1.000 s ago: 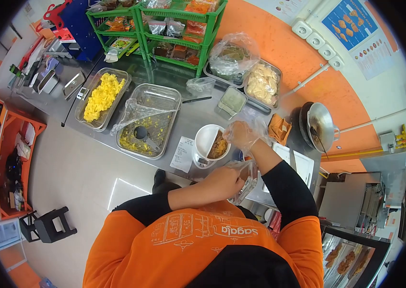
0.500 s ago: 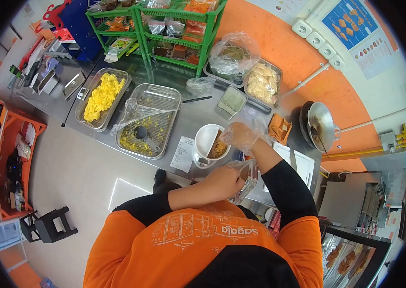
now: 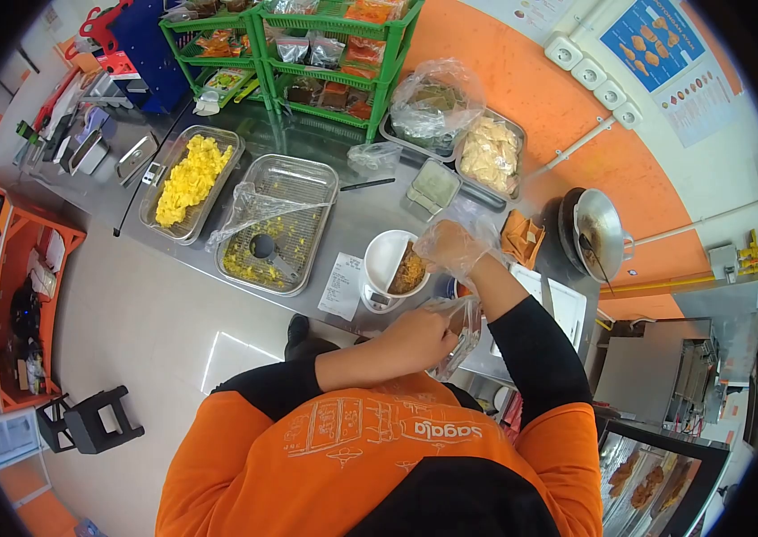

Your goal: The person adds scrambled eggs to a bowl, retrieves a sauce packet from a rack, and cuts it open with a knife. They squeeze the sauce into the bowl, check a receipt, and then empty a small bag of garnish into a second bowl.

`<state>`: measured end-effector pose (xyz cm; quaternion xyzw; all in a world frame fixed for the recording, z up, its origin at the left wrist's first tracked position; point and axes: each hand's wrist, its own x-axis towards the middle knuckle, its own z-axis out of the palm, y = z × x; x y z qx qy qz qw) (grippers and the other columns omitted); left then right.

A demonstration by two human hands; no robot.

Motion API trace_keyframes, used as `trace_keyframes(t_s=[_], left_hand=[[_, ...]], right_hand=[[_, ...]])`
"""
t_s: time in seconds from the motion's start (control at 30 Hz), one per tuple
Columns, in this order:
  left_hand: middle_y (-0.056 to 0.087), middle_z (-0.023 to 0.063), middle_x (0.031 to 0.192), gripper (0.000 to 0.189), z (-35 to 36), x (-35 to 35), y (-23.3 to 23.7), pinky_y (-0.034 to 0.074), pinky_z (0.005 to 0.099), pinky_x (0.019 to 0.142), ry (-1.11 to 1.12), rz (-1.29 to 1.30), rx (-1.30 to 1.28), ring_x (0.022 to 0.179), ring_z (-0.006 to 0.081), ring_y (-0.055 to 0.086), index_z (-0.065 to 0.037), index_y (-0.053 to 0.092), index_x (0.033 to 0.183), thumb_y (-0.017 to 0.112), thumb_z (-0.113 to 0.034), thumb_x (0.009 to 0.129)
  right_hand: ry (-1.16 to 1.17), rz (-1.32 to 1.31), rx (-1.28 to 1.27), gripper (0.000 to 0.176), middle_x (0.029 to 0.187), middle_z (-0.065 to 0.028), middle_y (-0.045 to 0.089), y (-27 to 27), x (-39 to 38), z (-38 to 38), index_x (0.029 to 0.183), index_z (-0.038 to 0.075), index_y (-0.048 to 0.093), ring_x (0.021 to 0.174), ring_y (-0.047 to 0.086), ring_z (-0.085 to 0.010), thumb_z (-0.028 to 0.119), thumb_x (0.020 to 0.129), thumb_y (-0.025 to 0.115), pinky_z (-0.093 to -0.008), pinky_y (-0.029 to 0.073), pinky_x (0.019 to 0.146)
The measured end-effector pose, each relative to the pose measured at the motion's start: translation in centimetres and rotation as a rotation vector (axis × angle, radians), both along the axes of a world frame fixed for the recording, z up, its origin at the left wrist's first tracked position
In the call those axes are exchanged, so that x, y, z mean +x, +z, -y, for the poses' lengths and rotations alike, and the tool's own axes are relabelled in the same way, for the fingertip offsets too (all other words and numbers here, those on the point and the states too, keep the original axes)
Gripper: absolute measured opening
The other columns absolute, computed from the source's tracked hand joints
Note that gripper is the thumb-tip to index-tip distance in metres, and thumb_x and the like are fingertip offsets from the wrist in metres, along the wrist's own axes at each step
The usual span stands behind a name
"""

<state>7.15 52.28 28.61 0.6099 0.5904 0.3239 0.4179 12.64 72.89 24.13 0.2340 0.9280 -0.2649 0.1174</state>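
Observation:
A white bowl (image 3: 382, 259) sits on a small white kitchen scale (image 3: 377, 302), its right half filled with brownish-orange shredded food (image 3: 409, 271). At the bowl's right edge is my right hand (image 3: 450, 251), in a clear plastic glove. Its fingers are curled together, and what they hold, if anything, is hidden. Close to my body, my left hand (image 3: 432, 336) is bare and closed on a clear plastic bag (image 3: 463, 338). A printed receipt (image 3: 341, 286) lies left of the scale. Partly covered by my right wrist, a blue-rimmed container (image 3: 456, 288) shows between my hands.
Left on the steel counter are a tray of yellow pieces (image 3: 195, 183) and a rack tray (image 3: 296, 179) with yellow bits. Behind stand green shelves (image 3: 385, 67), a lidded container (image 3: 433, 188) and a tub of pale pieces (image 3: 491, 154). A knife (image 3: 547, 295) rests on a white board (image 3: 569, 309) at right.
My right hand has shifted slightly to the right and up, off the bowl's edge, so more of the food shows. My left hand and the bag stay in place.

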Motion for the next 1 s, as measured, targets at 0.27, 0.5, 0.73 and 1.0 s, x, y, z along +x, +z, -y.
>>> trace_keyframes(t_s=[0.27,0.5,0.73,1.0], left_hand=[[0.068,0.0256,0.078,0.032,0.1,0.2,-0.4,0.054,0.0475,0.073,0.006,-0.002,-0.004,0.073,0.0413,0.068,0.006,0.069,0.082,0.058,-0.023,0.089],[0.068,0.0262,0.077,0.032,0.2,0.1,-0.2,0.055,0.0476,0.073,0.012,0.001,0.02,0.072,0.0418,0.068,0.007,0.069,0.082,0.059,-0.023,0.089],[0.068,0.0267,0.077,0.032,0.1,0.2,-0.3,0.054,0.048,0.072,0.01,0.002,0.015,0.071,0.0419,0.068,0.007,0.069,0.081,0.059,-0.022,0.089],[0.067,0.0268,0.076,0.031,-0.1,0.3,-0.4,0.054,0.048,0.071,0.022,0.036,0.001,0.071,0.0422,0.068,0.008,0.068,0.081,0.059,-0.022,0.088]], right_hand=[[-0.317,0.028,-0.437,0.022,0.086,-0.0137,0.073,2.3,-0.1,1.4,0.101,-0.005,0.073,0.076,0.07,-0.0188,0.004,0.082,0.066,-0.0304,0.059,0.069],[-0.284,0.103,-0.271,0.023,0.083,-0.0122,0.073,0.7,-0.6,1.1,0.099,-0.005,0.073,0.073,0.069,-0.0182,0.002,0.079,0.066,-0.03,0.057,0.067],[-0.268,-0.042,-0.114,0.015,0.085,-0.0153,0.074,1.5,-0.4,1.4,0.088,0.007,0.076,0.08,0.072,-0.0295,0.018,0.08,0.069,-0.0372,0.057,0.075],[0.24,0.225,0.221,0.042,0.109,-0.0187,0.071,0.7,-0.4,0.1,0.122,0.003,0.068,0.092,0.071,-0.0199,0.007,0.081,0.072,-0.0295,0.057,0.079]])
